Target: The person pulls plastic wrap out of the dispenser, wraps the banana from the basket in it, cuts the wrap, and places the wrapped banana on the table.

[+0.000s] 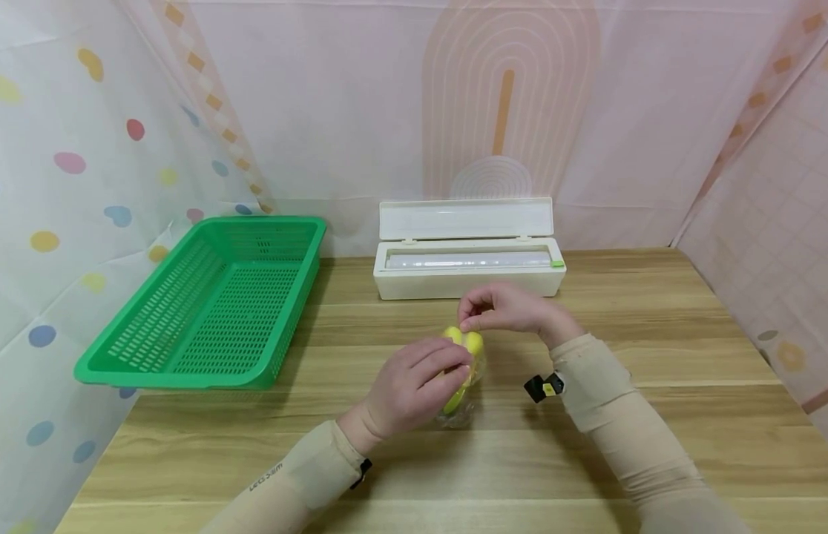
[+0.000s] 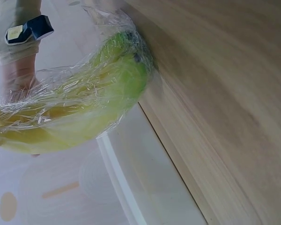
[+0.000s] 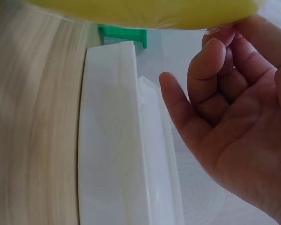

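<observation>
A bunch of yellow bananas (image 1: pixel 474 343), wrapped in clear plastic wrap (image 1: pixel 458 418), is held above the table at the middle. My left hand (image 1: pixel 410 386) grips the bunch from the left, its fingers bent over the fruit and hiding much of it. At the far tips, my right hand (image 1: pixel 510 308) pinches the wrap between thumb and forefinger. In the left wrist view the bananas (image 2: pixel 98 103) turn green toward the stem, and crinkled film surrounds them. The right wrist view shows a smooth yellow side of the bananas (image 3: pixel 154 11) above the curled right fingers (image 3: pixel 206 63).
Behind the hands stands a white wrap dispenser (image 1: pixel 467 283), lid raised, with a roll of film (image 1: pixel 467 259) inside and a green slider (image 1: pixel 557 264) at its right end. A green plastic basket (image 1: pixel 274 354) stands at the left. Patterned cloth (image 1: pixel 347 111) hangs behind the wooden table (image 1: pixel 654 319).
</observation>
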Demonstrator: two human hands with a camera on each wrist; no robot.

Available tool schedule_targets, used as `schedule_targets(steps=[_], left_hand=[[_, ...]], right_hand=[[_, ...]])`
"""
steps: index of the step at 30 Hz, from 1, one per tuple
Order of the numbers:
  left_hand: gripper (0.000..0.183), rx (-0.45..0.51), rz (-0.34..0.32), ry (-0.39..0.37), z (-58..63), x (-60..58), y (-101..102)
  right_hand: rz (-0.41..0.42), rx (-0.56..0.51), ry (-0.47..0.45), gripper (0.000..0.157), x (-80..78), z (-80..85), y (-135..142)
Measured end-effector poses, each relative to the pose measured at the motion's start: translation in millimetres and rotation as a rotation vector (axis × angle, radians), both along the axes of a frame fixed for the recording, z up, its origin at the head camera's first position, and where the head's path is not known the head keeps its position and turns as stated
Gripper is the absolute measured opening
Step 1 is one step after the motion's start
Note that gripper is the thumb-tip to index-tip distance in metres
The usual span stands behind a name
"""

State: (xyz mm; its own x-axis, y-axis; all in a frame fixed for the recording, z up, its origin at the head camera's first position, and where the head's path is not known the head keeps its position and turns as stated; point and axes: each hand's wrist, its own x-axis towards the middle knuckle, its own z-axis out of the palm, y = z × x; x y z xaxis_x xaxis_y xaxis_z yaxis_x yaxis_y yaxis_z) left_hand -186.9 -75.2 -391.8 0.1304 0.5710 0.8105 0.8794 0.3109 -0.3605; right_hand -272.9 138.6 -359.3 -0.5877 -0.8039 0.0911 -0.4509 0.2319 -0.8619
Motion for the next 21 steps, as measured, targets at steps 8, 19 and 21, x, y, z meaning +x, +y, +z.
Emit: schedule_targets(steps=[8, 19, 21], left_hand=[[0.011, 0.010, -0.006, 0.001, 0.6, 0.9, 1.0], [0.009, 0.033, 0.014, -0.007, -0.5, 2.3, 2.0], [0.008, 0.040, 0.016, -0.008, -0.9, 2.5, 1.9]], right_hand=[[0.042, -0.102, 0.140, 0.011, -1.3, -11.2, 6.1], [0.094, -0.161, 0.284, 0.021, -0.6, -18.3, 13.2], [0.092, -0.158, 0.343, 0.020, -0.5, -19.6, 12.9]])
